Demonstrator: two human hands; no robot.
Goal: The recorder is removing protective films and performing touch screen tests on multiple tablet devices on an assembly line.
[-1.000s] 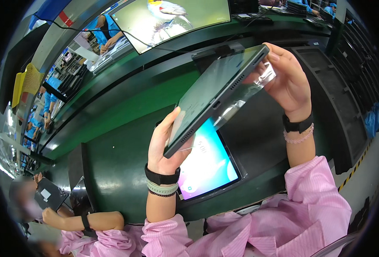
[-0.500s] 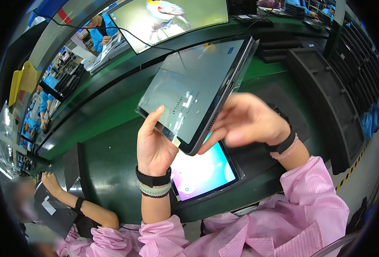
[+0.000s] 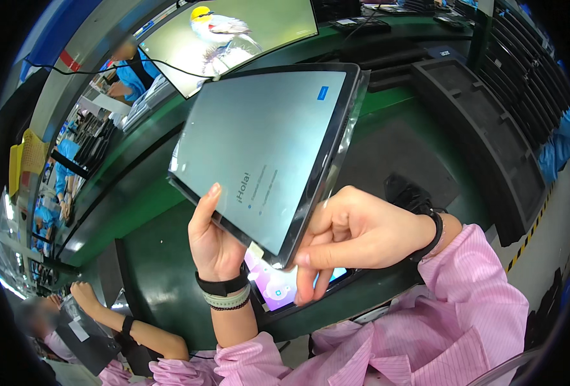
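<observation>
I hold a dark-framed tablet (image 3: pixel 265 148) tilted up in front of me, its pale screen lit and facing me. My left hand (image 3: pixel 213 241) grips its lower left edge, thumb lying on the screen. My right hand (image 3: pixel 349 235) pinches the lower right corner, fingers curled at the edge where a clear film (image 3: pixel 351 122) stands off the tablet's right side. Under my hands a second tablet (image 3: pixel 285 286) with a bright pink-purple screen lies flat on the green bench (image 3: pixel 162 270).
A large monitor (image 3: pixel 233 32) showing a bird stands at the back. Black trays (image 3: pixel 484 128) sit stacked on the right. A co-worker's arm (image 3: pixel 137 328) in pink sleeves holds a dark device at lower left. Other workers in blue are far left.
The tablet turned from edge-on to screen-facing and moved closer. My right hand came down from its top right edge to the lower right corner.
</observation>
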